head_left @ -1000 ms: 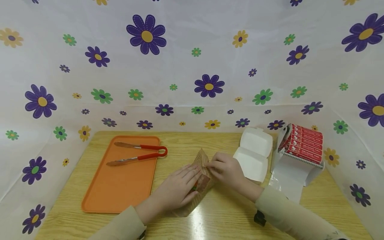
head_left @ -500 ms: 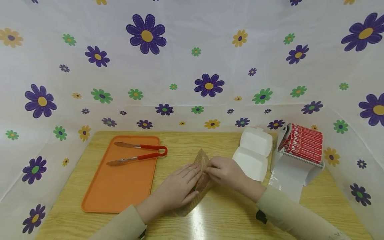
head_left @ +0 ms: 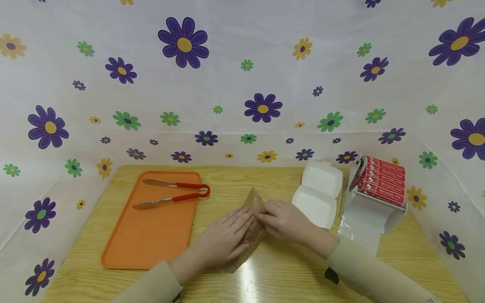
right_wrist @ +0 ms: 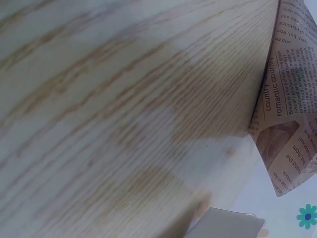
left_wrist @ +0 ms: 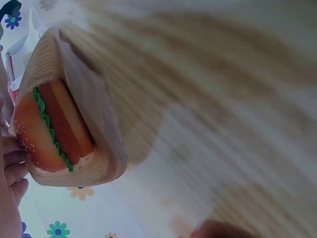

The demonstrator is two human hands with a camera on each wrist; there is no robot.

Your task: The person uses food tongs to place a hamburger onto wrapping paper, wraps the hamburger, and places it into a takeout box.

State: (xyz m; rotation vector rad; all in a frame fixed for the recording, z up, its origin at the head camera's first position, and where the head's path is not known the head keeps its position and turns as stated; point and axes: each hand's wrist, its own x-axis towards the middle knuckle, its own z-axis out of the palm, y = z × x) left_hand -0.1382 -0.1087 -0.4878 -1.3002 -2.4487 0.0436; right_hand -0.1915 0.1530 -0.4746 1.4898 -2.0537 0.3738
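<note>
Left hand [head_left: 223,240] lies flat, fingers spread, on the paper-wrapped burger [head_left: 253,223] mid-table; right hand [head_left: 282,219] pinches the wrap's far fold. Orange tray [head_left: 151,240] with tongs [head_left: 172,192] sits left, white clamshell box [head_left: 318,195] crowds the right, near edge stays roomy.

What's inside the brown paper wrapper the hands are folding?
A burger: a seeded bun, a green lettuce edge and a red-brown filling show at the open end of the paper wrapper. Its far side is covered by the paper.

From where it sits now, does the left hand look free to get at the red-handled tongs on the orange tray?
Probably yes: the left hand lies flat on the brown paper-wrapped burger, and only bare orange tray lies between it and the red-handled tongs.
</note>
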